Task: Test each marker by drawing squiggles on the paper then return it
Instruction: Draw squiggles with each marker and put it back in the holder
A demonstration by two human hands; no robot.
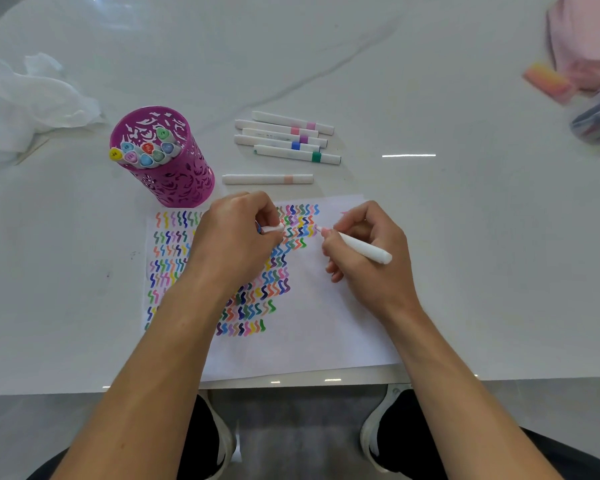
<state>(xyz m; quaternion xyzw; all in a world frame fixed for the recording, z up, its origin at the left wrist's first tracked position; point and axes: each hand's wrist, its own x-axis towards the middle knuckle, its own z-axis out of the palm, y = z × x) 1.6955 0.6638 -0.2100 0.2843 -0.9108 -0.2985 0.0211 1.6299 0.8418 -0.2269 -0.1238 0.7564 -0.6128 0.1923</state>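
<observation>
A white sheet of paper (312, 334) lies near the table's front edge, covered in rows of coloured squiggles. My right hand (368, 261) grips a white marker (364, 249) with its pink tip pointing left, just above the paper's upper right part. My left hand (236, 237) holds the marker's white cap (274, 228) a short way left of the tip. A purple cut-out pen cup (174, 168) with several capped markers stands behind the paper at the left. Several white markers (288, 136) lie in a group behind the paper, and one more marker (267, 179) lies alone closer to it.
Crumpled white tissue (25, 98) lies at the far left of the marble table (465, 237). A pink and orange block (548, 81), pink cloth and a blurred plastic bag sit at the far right. My shoes show below the table edge.
</observation>
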